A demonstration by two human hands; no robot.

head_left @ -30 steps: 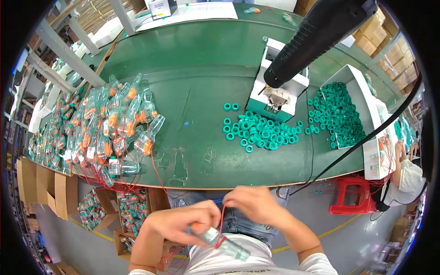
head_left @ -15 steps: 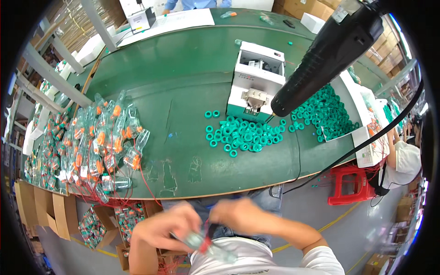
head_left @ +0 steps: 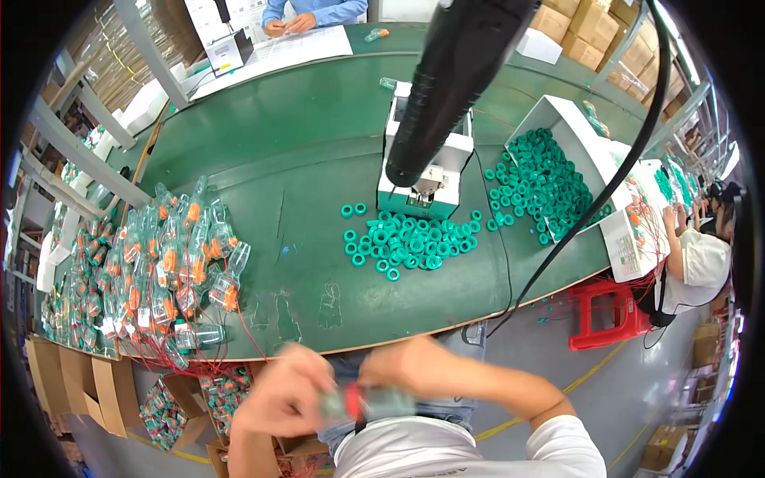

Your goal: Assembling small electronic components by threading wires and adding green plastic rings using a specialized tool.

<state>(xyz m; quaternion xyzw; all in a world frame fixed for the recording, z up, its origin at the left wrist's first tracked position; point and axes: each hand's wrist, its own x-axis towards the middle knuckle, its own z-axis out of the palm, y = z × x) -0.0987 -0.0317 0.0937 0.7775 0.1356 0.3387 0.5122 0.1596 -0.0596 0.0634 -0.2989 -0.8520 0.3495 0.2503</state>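
Close to my body, below the table's front edge, my left hand (head_left: 287,390) is closed on a clear greenish plastic bottle-shaped part (head_left: 384,404) with a red band round it. Motion blurs this part and the fingers. My right hand (head_left: 398,368) is curled just above the part; whatever its fingers grip is hidden. On the table to the left lies a heap of similar clear bottle-shaped parts (head_left: 191,255) with orange pieces inside and red wires. Teal rings (head_left: 414,243) are piled in front of a white and teal bench machine (head_left: 418,199).
A black cylindrical tool (head_left: 462,88) hangs over the machine, its black cable (head_left: 590,215) crossing the right side. More rings spill from a white box (head_left: 602,155). Cartons of parts (head_left: 163,406) stand under the table; a red stool (head_left: 606,319) stands right. Co-workers sit opposite and right.
My view has shifted, so the hanging tool appears farther left. The bottle-shaped part has turned from slanting to nearly level, still in my left hand. A co-worker's hands now show across the table.
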